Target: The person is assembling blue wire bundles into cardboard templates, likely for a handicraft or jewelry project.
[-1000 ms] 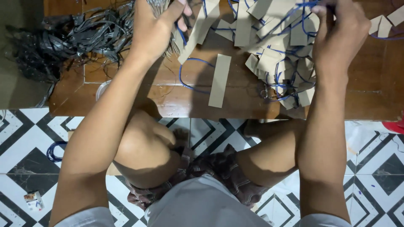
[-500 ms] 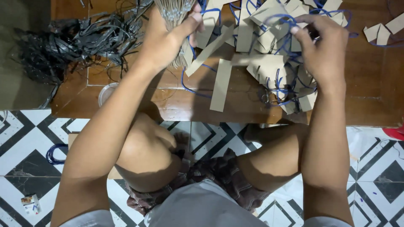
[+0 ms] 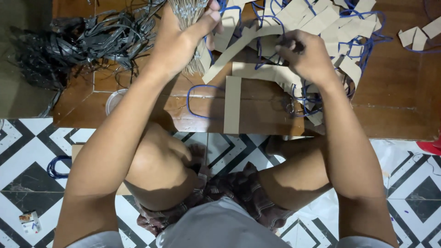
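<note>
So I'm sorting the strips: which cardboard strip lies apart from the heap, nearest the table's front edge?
The upright strip beside the blue cord loop. It lies alone below both hands, while the rest are tangled in the heap.

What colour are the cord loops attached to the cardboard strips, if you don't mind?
The cord loops are blue, clearest in the head view.
</note>
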